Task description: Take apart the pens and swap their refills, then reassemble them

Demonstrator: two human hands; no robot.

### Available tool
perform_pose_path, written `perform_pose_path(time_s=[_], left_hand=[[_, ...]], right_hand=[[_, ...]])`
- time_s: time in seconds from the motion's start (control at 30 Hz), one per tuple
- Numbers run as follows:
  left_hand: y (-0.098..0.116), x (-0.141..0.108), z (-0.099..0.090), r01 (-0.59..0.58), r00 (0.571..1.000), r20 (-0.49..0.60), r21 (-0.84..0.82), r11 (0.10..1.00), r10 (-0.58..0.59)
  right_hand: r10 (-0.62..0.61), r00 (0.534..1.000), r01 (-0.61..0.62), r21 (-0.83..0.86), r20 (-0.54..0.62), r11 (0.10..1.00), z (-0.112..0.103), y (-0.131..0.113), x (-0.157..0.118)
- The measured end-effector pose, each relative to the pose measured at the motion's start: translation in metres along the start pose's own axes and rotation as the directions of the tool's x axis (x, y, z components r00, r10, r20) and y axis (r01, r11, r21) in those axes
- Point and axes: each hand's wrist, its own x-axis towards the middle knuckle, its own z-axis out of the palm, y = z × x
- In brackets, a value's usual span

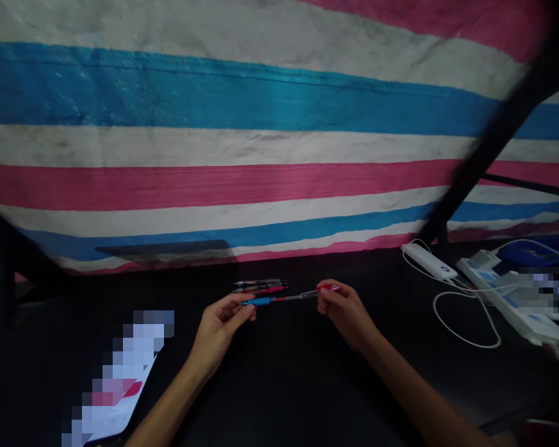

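Note:
My left hand (230, 320) pinches a blue pen part (263, 302) by its left end, and a thin refill extends from it to the right. My right hand (338, 301) grips a clear pen barrel (309, 294) with a red end (330, 287). The refill's right end meets the open side of the clear barrel; whether it is inside is too small to tell. Just behind my left hand, several pens (261, 285) lie side by side on the black table (284, 379).
A lit phone or tablet (125, 382), partly pixelated, lies at the left front. At the right are a white power bank (428, 261), a looped white cable (468, 344) and a power strip (517, 310). Striped sheeting (261, 186) hangs behind, with dark slanted bars either side.

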Motion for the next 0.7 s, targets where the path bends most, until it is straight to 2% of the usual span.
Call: perform_pose_path(time_s=[0.57, 0.7], left_hand=[[0.0044, 0.0, 0.0012, -0.001, 1.0, -0.009, 0.034, 0.999, 0.001], [0.0028, -0.0002, 0.002, -0.012, 1.0, 0.005, 0.062, 0.998, 0.012]], right_hand=[[-0.003, 0.999, 0.003, -0.019, -0.044, 1.0, 0.0015, 0.0008, 0.0014], [0.002, 1.0, -0.004, -0.055, -0.022, 0.999, 0.0028, 0.0002, 0.0001]])
